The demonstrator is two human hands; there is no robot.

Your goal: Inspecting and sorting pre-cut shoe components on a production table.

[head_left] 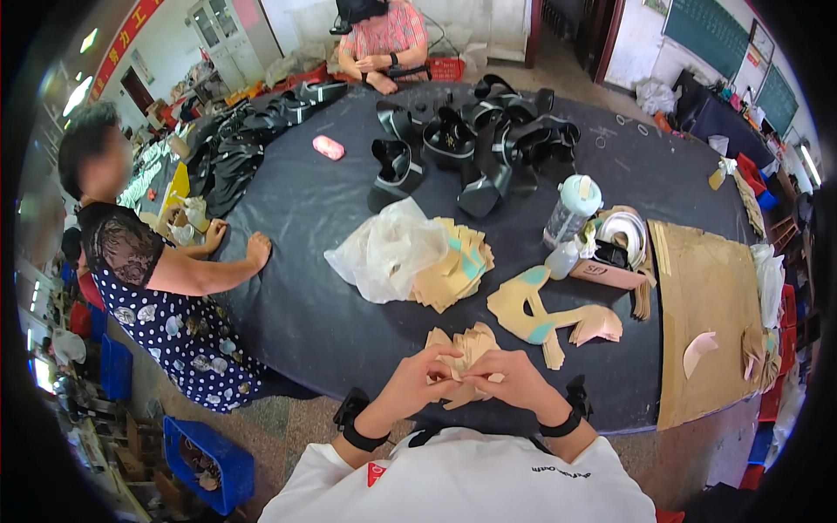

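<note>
Close to the table's near edge, my left hand (420, 380) and my right hand (516, 378) are almost touching, fingers pinched together. Between them they hold a small beige cut-out piece (459, 376), its shape mostly covered by the fingers. Under and just beyond them is a loose pile of similar beige cut-outs (476, 338). To the right of the pile lie larger curved beige pieces with turquoise patches (516, 307) and a small pinkish stack (598, 322). Farther off, a stack of beige pieces (453, 275) sits partly beneath a crumpled clear plastic bag (389, 247).
Black strappy shoe uppers (488, 144) are heaped at the far side. A water bottle (573, 209) and a cardboard box of supplies (610, 272) stand right of centre, beside a brown cardboard sheet (711, 322). One person (157, 261) stands left; another (384, 44) sits opposite.
</note>
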